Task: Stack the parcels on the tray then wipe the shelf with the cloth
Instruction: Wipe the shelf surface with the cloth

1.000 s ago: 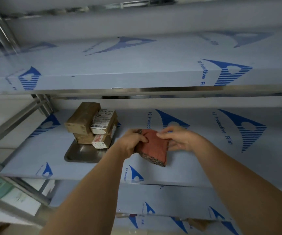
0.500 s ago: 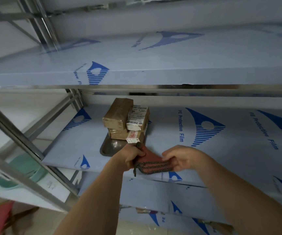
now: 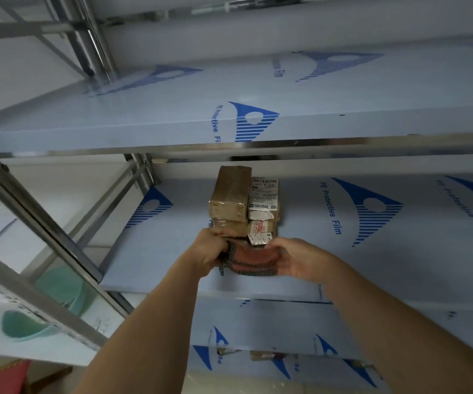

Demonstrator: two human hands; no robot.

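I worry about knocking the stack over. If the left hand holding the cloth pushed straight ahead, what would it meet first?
Probably the lower brown parcel of the stack; the left hand already sits right before it, gripping the cloth. Depth is unclear, so the gap cannot be judged.

Parcels (image 3: pixel 243 207) stacked mid-frame on the middle shelf (image 3: pixel 371 251). Just below them, cloth (image 3: pixel 251 260) between left hand (image 3: pixel 211 251) and right hand (image 3: pixel 300 258). Another shelf (image 3: pixel 172 120) above, across the upper frame.

Both arms reach forward, the left hand (image 3: pixel 211 250) with fingers curled tight, the right hand (image 3: pixel 297 258) cupped, thumb forward.
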